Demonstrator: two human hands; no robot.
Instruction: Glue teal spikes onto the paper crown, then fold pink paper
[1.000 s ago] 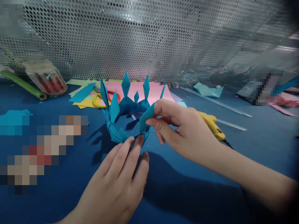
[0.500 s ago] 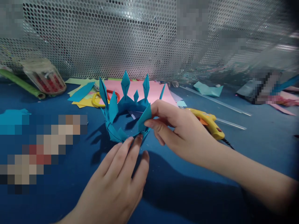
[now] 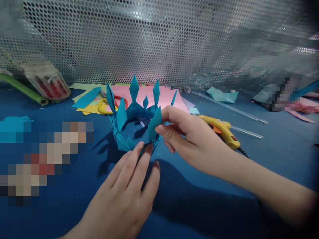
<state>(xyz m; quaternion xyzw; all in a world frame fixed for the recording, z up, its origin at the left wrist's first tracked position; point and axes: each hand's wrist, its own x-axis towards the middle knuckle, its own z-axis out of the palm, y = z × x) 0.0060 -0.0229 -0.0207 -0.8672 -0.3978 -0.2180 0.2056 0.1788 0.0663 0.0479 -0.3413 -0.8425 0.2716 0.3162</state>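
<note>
A blue folded-paper crown (image 3: 133, 114) with several upright points stands on the blue table (image 3: 274, 156). My right hand (image 3: 191, 139) pinches a blue paper point (image 3: 155, 122) at the crown's near right side, thumb and forefinger closed on it. My left hand (image 3: 124, 196) lies in front of the crown with fingers stretched out, their tips resting on the crown's near rim.
A yellow glue gun (image 3: 221, 129) lies behind my right wrist. Pink paper (image 3: 165, 96), yellow-handled scissors (image 3: 106, 106) and paper scraps lie behind the crown. A jar (image 3: 47, 81) and a green roll (image 3: 23, 89) sit far left. A perforated metal screen (image 3: 159, 39) closes the back.
My right hand has brought the paper point slightly down and left, closer onto the crown's rim. My left fingertips have crept a little further onto the rim.
</note>
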